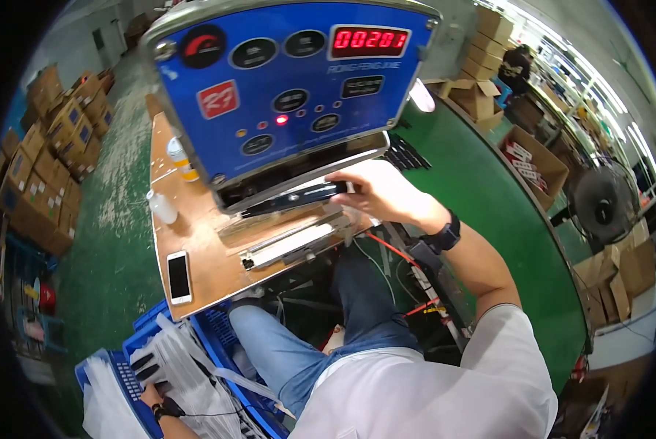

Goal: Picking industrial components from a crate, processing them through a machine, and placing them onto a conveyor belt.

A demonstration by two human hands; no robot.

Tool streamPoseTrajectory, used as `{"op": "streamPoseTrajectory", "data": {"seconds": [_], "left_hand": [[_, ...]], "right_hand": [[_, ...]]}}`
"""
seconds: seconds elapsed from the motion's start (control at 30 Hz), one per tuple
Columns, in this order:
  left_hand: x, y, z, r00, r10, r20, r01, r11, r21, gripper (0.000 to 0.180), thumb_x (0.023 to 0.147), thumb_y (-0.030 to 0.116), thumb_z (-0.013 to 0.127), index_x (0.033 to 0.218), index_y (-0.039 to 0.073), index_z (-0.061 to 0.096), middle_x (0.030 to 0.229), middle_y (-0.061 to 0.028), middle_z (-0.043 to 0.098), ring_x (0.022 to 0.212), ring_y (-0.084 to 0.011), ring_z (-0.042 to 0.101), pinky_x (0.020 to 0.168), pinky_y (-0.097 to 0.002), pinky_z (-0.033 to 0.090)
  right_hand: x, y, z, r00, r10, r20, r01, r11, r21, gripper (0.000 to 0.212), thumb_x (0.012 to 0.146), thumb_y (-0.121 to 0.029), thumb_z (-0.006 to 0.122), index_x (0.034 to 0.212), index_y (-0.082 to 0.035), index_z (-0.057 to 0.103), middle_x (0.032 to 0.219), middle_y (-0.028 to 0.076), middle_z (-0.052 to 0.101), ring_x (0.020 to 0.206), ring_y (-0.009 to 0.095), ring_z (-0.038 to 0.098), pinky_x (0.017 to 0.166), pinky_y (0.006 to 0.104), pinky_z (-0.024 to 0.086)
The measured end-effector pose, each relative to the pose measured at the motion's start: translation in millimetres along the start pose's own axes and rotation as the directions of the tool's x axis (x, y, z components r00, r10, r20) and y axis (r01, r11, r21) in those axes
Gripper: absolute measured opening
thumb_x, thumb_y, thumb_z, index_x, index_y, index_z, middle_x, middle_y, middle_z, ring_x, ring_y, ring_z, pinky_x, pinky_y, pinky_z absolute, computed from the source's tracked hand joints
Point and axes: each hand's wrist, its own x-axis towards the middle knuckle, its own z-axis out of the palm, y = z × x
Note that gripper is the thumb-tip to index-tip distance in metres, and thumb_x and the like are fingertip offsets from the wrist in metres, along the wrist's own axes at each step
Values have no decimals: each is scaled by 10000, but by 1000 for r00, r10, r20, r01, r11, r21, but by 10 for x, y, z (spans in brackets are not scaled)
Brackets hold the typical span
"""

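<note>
My right hand (372,194) pinches the right end of a long, glossy black part (299,196) between thumb and fingers. The part lies crosswise just under the blue control panel (291,80) of a bench machine, above a metal rail fixture (288,247). My left hand (152,396) is low at the left, in a blue plastic crate (134,344) lined with white foam sleeves (185,358). Its fingers look curled against a slim black part (147,372) lying among the sleeves; the fingertips are small and partly hidden.
On the wooden bench (207,289) stand a white bottle (162,208) and a yellow-and-white can (182,159); a phone (179,276) lies near its left edge. Several black parts (407,152) rest on the green table (503,234) at right. A fan (602,208) stands beyond it.
</note>
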Motion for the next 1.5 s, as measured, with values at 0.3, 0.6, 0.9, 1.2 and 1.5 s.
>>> {"op": "streamPoseTrajectory", "data": {"seconds": [0.3, 0.6, 0.9, 1.2, 1.5], "left_hand": [[-457, 311, -455, 819, -386, -425, 197, 884, -424, 265, 1067, 313, 546, 966, 118, 694, 750, -96, 685, 627, -290, 647, 539, -406, 488], [-1298, 2954, -757, 991, -87, 99, 132, 580, -804, 448, 1075, 471, 554, 1194, 50, 648, 741, -5, 636, 479, -95, 462, 430, -243, 348], [-2225, 5221, -306, 792, 609, -41, -524, 643, -559, 301, 1112, 234, 590, 1291, -1, 653, 948, -11, 589, 769, -106, 525, 650, -263, 423], [-2720, 7098, 400, 197, 968, 155, -968, 217, -128, 360, 973, 242, 735, 1258, 24, 713, 1210, -206, 688, 1090, -432, 641, 908, -480, 526], [-2901, 7075, 460, 183, 966, 182, -983, 181, 29, 472, 954, 321, 747, 1333, 43, 703, 1357, -161, 664, 1174, -399, 622, 1020, -510, 481]], "right_hand": [[-1885, 2556, -370, 561, 696, -448, -791, 611, -41, 386, 855, -338, 851, 1059, -13, 812, 851, 190, 766, 802, 326, 748, 745, 423, 573], [-1777, 3435, 156, 411, 738, -535, -902, 416, -118, 263, 846, -215, 719, 968, 1, 807, 968, 258, 760, 950, 451, 736, 876, 518, 593], [-1242, 3442, 254, 452, 817, -358, -875, 484, 0, 438, 822, -156, 676, 1205, 51, 733, 1323, 316, 684, 1218, 471, 663, 1071, 502, 535], [-1926, 2741, -425, 500, 866, -1, -821, 474, -318, 945, 763, -469, 862, 1540, -43, 533, 1583, 260, 474, 1397, 504, 515, 1157, 550, 475], [-1786, 2849, -487, 462, 882, 86, -812, 461, -358, 1017, 719, -527, 906, 1559, -96, 527, 1605, 205, 458, 1396, 518, 485, 1182, 559, 438]]}}
